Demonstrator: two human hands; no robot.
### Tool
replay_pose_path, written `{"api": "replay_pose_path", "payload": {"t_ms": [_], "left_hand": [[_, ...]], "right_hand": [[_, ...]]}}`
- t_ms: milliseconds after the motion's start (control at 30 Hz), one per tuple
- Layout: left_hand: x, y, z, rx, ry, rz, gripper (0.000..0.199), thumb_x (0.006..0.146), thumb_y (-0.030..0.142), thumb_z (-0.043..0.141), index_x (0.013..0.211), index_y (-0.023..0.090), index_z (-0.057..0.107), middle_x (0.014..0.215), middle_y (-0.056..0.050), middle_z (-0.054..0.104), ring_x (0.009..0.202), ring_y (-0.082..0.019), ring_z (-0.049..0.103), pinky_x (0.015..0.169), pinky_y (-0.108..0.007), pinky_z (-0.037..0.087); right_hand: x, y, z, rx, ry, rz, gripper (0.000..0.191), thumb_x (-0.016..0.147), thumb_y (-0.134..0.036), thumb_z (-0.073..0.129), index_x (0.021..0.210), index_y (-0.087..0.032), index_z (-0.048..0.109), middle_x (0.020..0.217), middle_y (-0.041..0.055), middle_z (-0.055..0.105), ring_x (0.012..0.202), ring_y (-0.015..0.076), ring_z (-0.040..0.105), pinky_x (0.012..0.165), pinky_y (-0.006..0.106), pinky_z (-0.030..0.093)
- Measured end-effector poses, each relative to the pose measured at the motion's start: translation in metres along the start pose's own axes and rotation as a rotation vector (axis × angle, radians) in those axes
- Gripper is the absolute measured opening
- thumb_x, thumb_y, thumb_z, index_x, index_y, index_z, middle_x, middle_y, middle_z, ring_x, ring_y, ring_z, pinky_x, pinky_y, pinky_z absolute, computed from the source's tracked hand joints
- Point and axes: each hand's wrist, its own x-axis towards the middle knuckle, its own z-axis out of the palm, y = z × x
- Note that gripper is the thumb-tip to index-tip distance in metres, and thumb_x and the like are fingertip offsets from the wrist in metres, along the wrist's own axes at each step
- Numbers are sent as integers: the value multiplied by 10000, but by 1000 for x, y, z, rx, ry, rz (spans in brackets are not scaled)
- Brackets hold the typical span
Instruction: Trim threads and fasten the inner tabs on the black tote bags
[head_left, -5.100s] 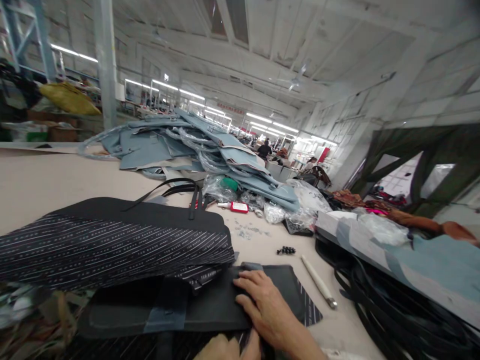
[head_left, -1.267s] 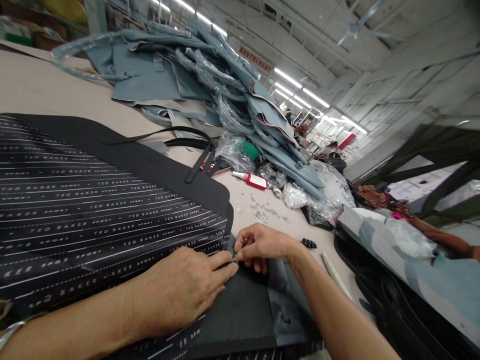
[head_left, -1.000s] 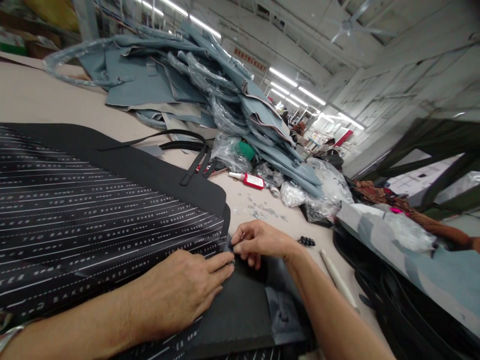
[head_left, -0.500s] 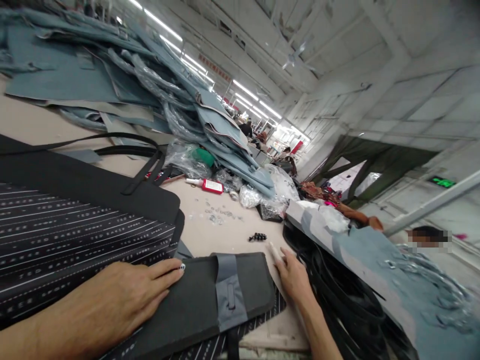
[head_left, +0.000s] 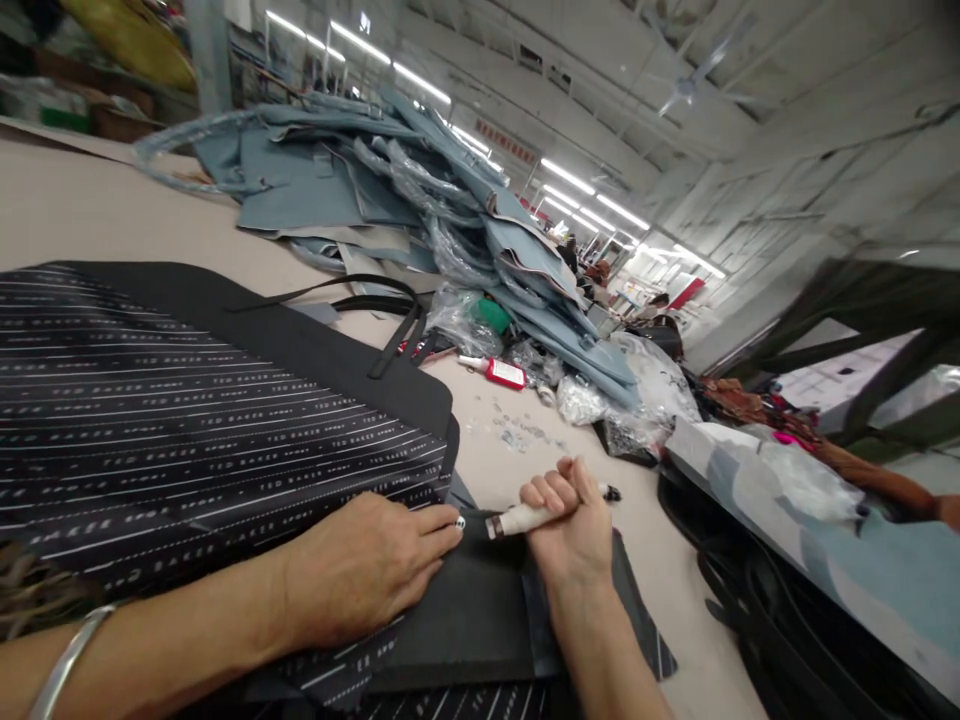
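Note:
My left hand point(head_left: 360, 570) lies with fingers stretched out on a dark grey bag panel point(head_left: 465, 620) and the striped black lining point(head_left: 247, 430) printed with white lettering. A small white spot with black marks shows at its index fingertip; I cannot tell what it is. Above the panel, my right hand point(head_left: 566, 515) is closed around a white-wrapped stick-like tool point(head_left: 517, 519). Its brown-banded end points left, towards my left fingertips. Behind my right forearm, a grey strap on the panel is mostly hidden.
A red-and-white glue bottle point(head_left: 504, 373) lies beyond scattered small clear pieces point(head_left: 517, 432). Blue-grey leather pieces point(head_left: 420, 190) are heaped at the back. Black straps point(head_left: 757, 580) lie on the right, beside a pale blue sheet point(head_left: 892, 570). A small black coiled item point(head_left: 613, 493) shows behind my right hand.
My right hand has picked up the white-wrapped tool from the table and brought it over the panel. My left hand stays on the panel. The view has turned left.

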Motion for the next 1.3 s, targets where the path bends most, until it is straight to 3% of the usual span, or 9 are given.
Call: {"api": "replay_pose_path", "payload": {"t_ms": [100,267,700,900,967,1067,1133,1300], "left_hand": [[1,0,0,-31,-43,9,313,941,173,471,1211,206,628,1149,-77,694,728,-138,687,617,-237,529],[-1,-2,6,-75,-39,-8,295,942,186,476,1187,206,641,1136,-74,700,791,-153,696,659,-250,542],[-1,-4,6,-107,-23,-12,297,948,206,478,1195,203,643,1142,-78,711,772,-164,691,637,-268,527],[0,-4,4,-95,-59,-16,288,921,200,503,1175,191,638,1108,-78,717,712,-166,677,599,-280,513],[0,-4,2,-114,-66,-14,271,910,192,510,1147,191,641,1081,-71,721,699,-165,675,585,-277,508],[1,-4,1,-142,-69,-19,234,900,189,522,1096,203,649,1077,-63,722,714,-165,681,596,-269,513],[0,-4,1,-136,-56,-27,225,908,189,516,1086,213,650,1109,-57,718,745,-166,691,616,-268,521],[0,-4,2,-98,-26,-10,225,918,189,516,1096,225,649,1124,-43,713,741,-150,691,600,-264,515]], "right_hand": [[8,16,5,-43,27,-4,317,740,-467,771,755,-228,564,476,-156,142,402,69,142,459,226,238],[10,27,6,-98,-18,-8,273,751,-447,754,780,-243,576,490,-148,134,419,81,145,487,236,273],[9,27,-1,-61,17,-24,200,800,-367,735,786,-237,583,524,-136,134,441,84,137,483,214,266],[-6,27,11,-4,53,-34,148,828,-326,716,810,-232,604,516,-135,188,429,71,175,476,198,315],[-16,29,21,-49,-11,-103,128,859,-332,689,812,-233,622,504,-131,216,415,65,200,469,199,329],[-28,32,36,-202,-245,-250,130,894,-346,660,826,-235,663,479,-118,292,396,66,283,462,220,353],[-26,33,40,-253,-347,-272,132,899,-351,660,836,-235,675,466,-114,323,388,70,314,455,228,365],[-7,30,30,-82,-144,-162,168,851,-397,698,815,-241,648,442,-151,194,362,59,155,388,185,326]]}}
